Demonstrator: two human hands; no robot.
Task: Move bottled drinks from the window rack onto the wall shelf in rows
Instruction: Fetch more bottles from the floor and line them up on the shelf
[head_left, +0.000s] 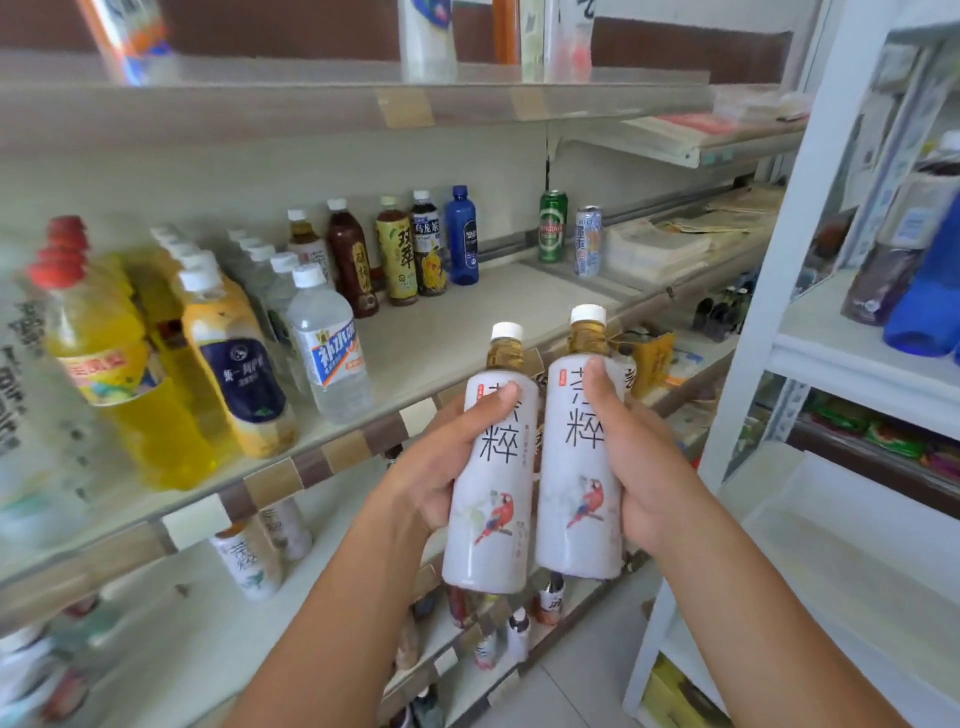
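Two white tea bottles with parrot-print sleeves and white caps. Left bottle (491, 499) and right bottle (579, 483) are upright, side by side, held in the air in front of the wall shelf (467, 322); can't tell if they touch. Left grip (441, 467) wraps the left bottle mid-body, thumb across the label. Right grip (639, 457) holds the right bottle the same way.

Both look full to the neck, so probably fairly heavy. Stiff plastic, smooth sleeve likely a bit slippery. Best hold is mid-body below the shoulder, not the cap.

Bare shelf board is at 12 o'clock from the bottles, packed rows at 9 to 10. Blue bottle (462, 236) at 12, green can (552, 226) at 1. Window rack (852, 364) at 3 o'clock.
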